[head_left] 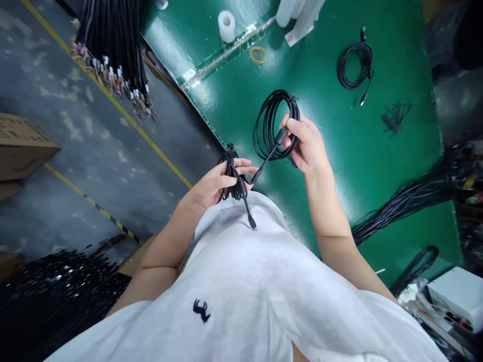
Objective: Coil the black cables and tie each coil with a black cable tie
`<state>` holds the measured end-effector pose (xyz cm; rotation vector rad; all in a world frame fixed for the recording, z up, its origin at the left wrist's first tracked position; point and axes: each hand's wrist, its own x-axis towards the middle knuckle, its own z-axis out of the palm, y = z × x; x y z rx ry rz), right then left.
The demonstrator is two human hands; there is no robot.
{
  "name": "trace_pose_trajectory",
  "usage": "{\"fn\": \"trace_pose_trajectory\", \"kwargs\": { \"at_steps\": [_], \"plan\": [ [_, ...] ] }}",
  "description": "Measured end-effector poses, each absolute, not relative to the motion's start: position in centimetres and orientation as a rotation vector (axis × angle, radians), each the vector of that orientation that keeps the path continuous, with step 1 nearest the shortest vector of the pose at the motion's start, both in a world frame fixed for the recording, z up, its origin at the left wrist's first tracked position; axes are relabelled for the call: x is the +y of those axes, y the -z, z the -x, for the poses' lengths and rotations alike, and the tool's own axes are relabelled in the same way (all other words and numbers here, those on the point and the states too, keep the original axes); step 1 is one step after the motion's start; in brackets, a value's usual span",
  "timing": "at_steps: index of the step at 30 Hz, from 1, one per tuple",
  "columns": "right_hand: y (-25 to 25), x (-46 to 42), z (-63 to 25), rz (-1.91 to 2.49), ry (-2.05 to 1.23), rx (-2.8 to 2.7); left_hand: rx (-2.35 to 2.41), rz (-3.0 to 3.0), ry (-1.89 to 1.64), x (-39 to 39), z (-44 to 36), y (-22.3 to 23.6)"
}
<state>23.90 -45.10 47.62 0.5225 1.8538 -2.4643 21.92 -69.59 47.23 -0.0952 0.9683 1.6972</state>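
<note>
My right hand [307, 141] grips a coiled black cable [268, 125] above the green table, thumb and fingers pinched near a dark block on it. From that block a short cable end slants down toward my left fingers and ends in a plug [256, 176]. In my left hand [217, 183] is a second bundle of black cable [229, 173], held close to the white shirt. Its own block and plug [251, 221] hang down over the shirt front. Whether my left fingertips touch the other cable's plug I cannot tell.
On the green table [324, 201] lie another coiled cable [352, 65], dark ties [395, 116], rubber bands [258, 55] and a white roll [226, 26]. Loose black cables [403, 206] cross its right side. Many cables [109, 45] with coloured wire ends hang off its left edge. A carton [26, 146] stands left.
</note>
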Motion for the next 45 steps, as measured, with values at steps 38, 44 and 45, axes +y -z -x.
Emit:
{"fn": "trace_pose_trajectory", "kwargs": {
  "at_steps": [38, 44, 45],
  "plan": [
    [-49.7, -49.3, -36.5, 0.089, 2.063, 2.300, 0.809, -0.524, -1.610, -68.6, -25.5, -49.4],
    [-49.4, -50.5, -35.7, -0.015, 2.254, 2.325, 0.946, -0.480, -1.621, -68.4, -25.6, -49.8],
    [-49.3, -50.7, -35.6, 0.016, 2.240, 2.310, 0.963, -0.464, -1.636, -68.4, -25.6, -49.9]
  ]
}}
